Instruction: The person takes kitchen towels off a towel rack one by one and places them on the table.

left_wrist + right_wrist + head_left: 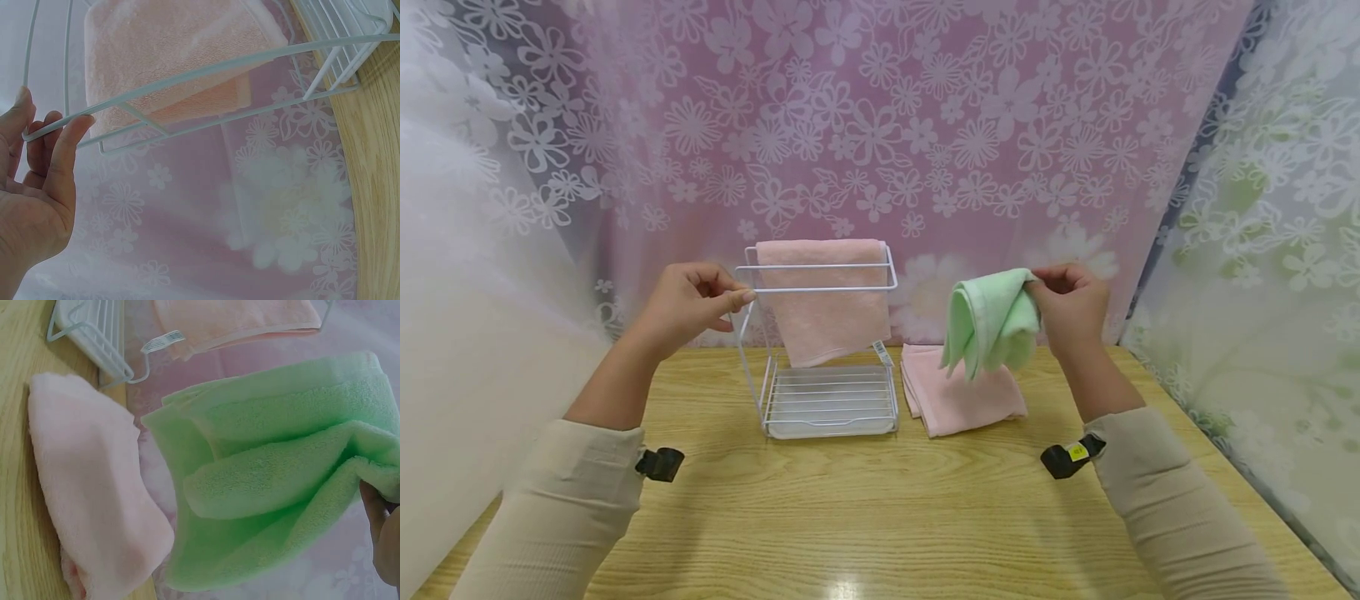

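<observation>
A white wire towel rack (743, 342) stands on the table, and my left hand (696, 304) pinches the left end of its upper frame. In the left wrist view, thumb and fingers close around the rack's corner wire (156, 82). Over the rack's back bar hangs a pink towel (831, 321) with a small white tag (882, 353). My right hand (1071, 304) grips a folded green towel (988, 321) by its upper right corner and holds it up to the right of the rack. Below it, a folded pink towel (966, 404) lies on the table.
At the rack's base sits a white tray (831, 429) under a wire shelf. The wooden table (850, 517) runs back to a pink flowered curtain (865, 108), with pale flowered curtains (1285, 250) at the sides.
</observation>
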Available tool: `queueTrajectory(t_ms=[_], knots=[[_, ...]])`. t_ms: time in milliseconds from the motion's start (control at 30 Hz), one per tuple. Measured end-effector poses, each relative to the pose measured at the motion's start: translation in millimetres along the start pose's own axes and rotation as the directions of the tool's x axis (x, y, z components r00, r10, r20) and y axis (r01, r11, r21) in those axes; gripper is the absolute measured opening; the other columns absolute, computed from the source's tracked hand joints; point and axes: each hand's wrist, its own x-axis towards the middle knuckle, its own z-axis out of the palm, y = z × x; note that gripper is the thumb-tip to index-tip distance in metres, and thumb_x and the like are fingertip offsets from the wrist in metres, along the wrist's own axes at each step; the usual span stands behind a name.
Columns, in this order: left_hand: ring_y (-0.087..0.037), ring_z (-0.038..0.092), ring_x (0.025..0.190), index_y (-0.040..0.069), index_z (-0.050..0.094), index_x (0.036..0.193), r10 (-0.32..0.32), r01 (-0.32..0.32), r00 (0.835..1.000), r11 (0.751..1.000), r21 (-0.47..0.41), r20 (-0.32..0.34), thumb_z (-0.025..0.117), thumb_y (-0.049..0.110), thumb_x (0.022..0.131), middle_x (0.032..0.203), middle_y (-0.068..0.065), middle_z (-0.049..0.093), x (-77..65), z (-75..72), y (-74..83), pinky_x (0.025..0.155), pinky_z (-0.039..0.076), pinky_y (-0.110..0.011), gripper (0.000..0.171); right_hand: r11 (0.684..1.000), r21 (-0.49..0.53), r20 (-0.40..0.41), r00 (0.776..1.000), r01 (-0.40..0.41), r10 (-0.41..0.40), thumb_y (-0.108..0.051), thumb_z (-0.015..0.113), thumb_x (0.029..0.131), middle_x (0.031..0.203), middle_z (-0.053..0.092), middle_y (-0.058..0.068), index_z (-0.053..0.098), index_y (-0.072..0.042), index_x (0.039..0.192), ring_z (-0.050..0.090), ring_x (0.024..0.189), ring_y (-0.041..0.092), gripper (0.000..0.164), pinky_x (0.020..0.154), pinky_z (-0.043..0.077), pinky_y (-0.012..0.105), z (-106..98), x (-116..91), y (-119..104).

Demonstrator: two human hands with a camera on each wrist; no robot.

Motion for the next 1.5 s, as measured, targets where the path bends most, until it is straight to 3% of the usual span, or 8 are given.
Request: queueTrajectory(t_ms=[133,533,633,767,867,1033,1333,1500], knots=[[-0.019,0.059,0.069,-0.005,0.067,0.089,0.006,-0.006,1.0,1.0,-0.002,0.003,0.071,0.02,0.092,0.079,-0.013,0.06,0.2,-0.3,0.3,0.063,0.06,-0.032,0.025,1.0,-0.015,0.011,1.0,-0.011,0.011,0.0,0.073,0.083,0.071,0.059,-0.001,0.07,-0.001,0.086,0.057,0.068,0.012,0.004,0.057,0.052,0.016,-4.5,-1.8,3.7],[-0.019,0.059,0.07,-0.004,0.067,0.089,0.002,-0.002,1.0,1.0,0.008,0.001,0.071,0.02,0.092,0.077,-0.008,0.06,0.8,0.3,-0.9,0.063,0.06,-0.032,0.025,0.962,-0.269,0.083,0.996,0.04,-0.018,-0.002,0.065,0.089,0.077,0.056,-0.003,0.061,-0.004,0.086,0.052,0.07,0.012,0.005,0.059,0.048,0.018,-22.8,-4.5,16.8],[-0.019,0.059,0.071,-0.004,0.067,0.089,0.005,-0.005,1.0,1.0,0.009,0.002,0.07,0.02,0.092,0.077,-0.007,0.06,0.8,0.2,-1.0,0.063,0.06,-0.032,0.025,0.956,-0.293,0.087,0.996,0.024,0.001,-0.002,0.061,0.09,0.086,0.058,-0.003,0.064,-0.001,0.088,0.052,0.073,0.011,0.004,0.059,0.048,0.017,-26.2,-4.5,18.7],[-0.019,0.059,0.07,-0.004,0.067,0.09,0.005,-0.005,1.0,1.0,0.009,0.002,0.07,0.02,0.092,0.079,-0.01,0.061,0.8,-0.2,-0.9,0.063,0.06,-0.032,0.024,0.944,-0.331,0.095,0.995,0.008,0.025,-0.005,0.059,0.092,0.091,0.059,-0.007,0.073,0.002,0.096,0.053,0.075,0.008,0.016,0.06,0.048,0.014,-29.9,-4.1,19.0],[-0.018,0.059,0.07,-0.004,0.067,0.09,0.004,-0.004,1.0,1.0,0.007,0.002,0.07,0.02,0.092,0.081,-0.014,0.06,0.9,0.0,-1.1,0.063,0.06,-0.031,0.024,0.929,-0.368,0.121,0.993,0.027,0.019,-0.009,0.059,0.094,0.092,0.059,-0.003,0.074,0.001,0.105,0.047,0.062,0.005,0.021,0.051,0.043,0.014,-33.5,-4.4,19.6],[-0.02,0.059,0.071,-0.004,0.068,0.091,0.003,-0.003,1.0,1.0,0.006,0.002,0.07,0.021,0.092,0.081,-0.013,0.06,1.2,0.1,-1.7,0.063,0.06,-0.031,0.024,0.926,-0.376,0.174,0.984,0.028,0.041,-0.009,0.058,0.096,0.101,0.054,0.003,0.07,-0.001,0.116,0.027,0.045,0.006,0.025,0.041,0.032,0.021,-41.7,-4.5,21.2],[-0.02,0.059,0.07,-0.004,0.068,0.09,0.001,-0.001,1.0,1.0,0.001,0.001,0.071,0.02,0.092,0.08,-0.013,0.06,0.9,-0.1,-1.6,0.063,0.06,-0.032,0.024,0.939,-0.327,0.241,0.952,-0.105,0.19,-0.013,0.06,0.098,0.105,0.051,0.001,0.059,-0.002,0.132,0.05,0.067,0.003,0.036,0.055,0.049,0.017,-59.3,2.6,27.1],[-0.019,0.059,0.069,-0.004,0.067,0.09,-0.003,0.003,1.0,1.0,0.005,-0.002,0.07,0.021,0.092,0.081,-0.015,0.06,0.6,0.1,-1.4,0.063,0.06,-0.032,0.025,0.934,-0.316,0.289,0.921,-0.165,0.26,-0.015,0.057,0.1,0.127,0.046,0.008,0.053,-0.002,0.138,0.056,0.08,0.003,0.041,0.062,0.054,0.018,-70.6,7.4,33.1]])
